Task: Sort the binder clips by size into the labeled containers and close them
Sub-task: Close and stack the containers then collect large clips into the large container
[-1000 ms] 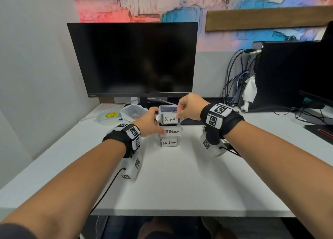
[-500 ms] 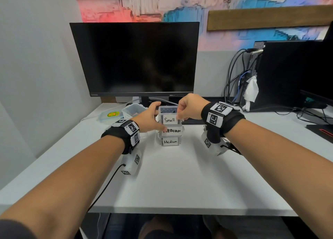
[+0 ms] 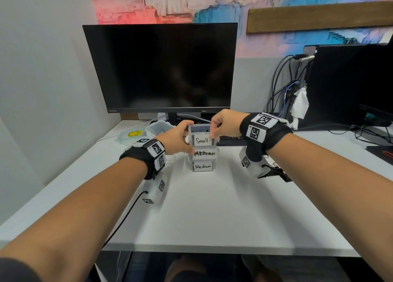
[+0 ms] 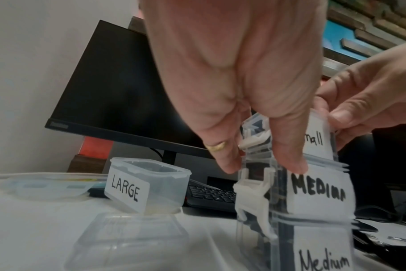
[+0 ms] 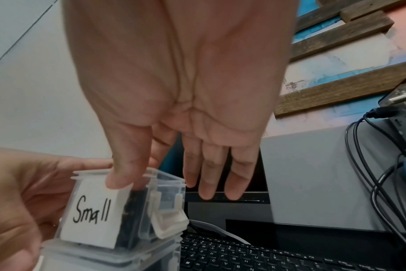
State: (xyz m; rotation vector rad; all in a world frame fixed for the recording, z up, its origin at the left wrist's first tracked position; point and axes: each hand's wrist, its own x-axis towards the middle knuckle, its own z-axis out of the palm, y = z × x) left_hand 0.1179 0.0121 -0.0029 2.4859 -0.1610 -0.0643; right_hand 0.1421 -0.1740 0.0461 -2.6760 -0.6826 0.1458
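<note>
Head view: stacking/closing step, "Small" container (image 3: 202,138) sits at frame centre atop two medium containers (image 3: 203,160) on the counter (image 3: 212,207). Left hand (image 3: 177,140) and right hand (image 3: 225,123) pinch its sides

Left wrist view: thumb and fingers (image 4: 227,161) curled at the stack's left latch; open "LARGE" container (image 4: 148,185) lower left

Right wrist view: thumb on the Small label's top edge, other fingers (image 5: 211,174) straight, spread. Next is probably snapping the side latches down

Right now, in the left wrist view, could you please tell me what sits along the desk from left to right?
Loose lid → LARGE container → keyboard → the stack of Small, MEDIUM and Medium containers.
</note>
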